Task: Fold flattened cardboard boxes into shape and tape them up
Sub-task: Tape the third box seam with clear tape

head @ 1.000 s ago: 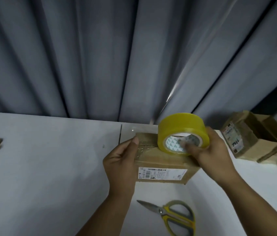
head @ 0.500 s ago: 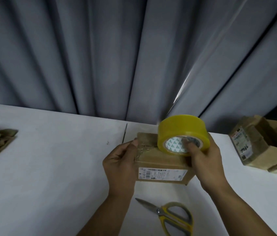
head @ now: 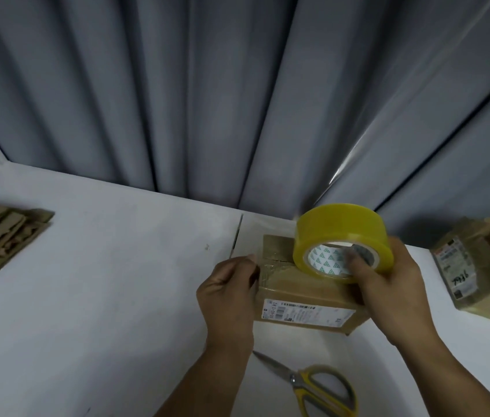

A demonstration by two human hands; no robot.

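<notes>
Hardly anything has shifted: left hand still clasps the box at its left end, and right hand grips the tape roll on its top seam. Taping looks underway, uncut. Scissors lie just before the box, a second box to its right, flat cardboard well left, unfolded.

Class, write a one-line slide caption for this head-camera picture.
Right hand holds a yellow tape roll on a cardboard box steadied by the left hand, scissors lying on the white table.
</notes>
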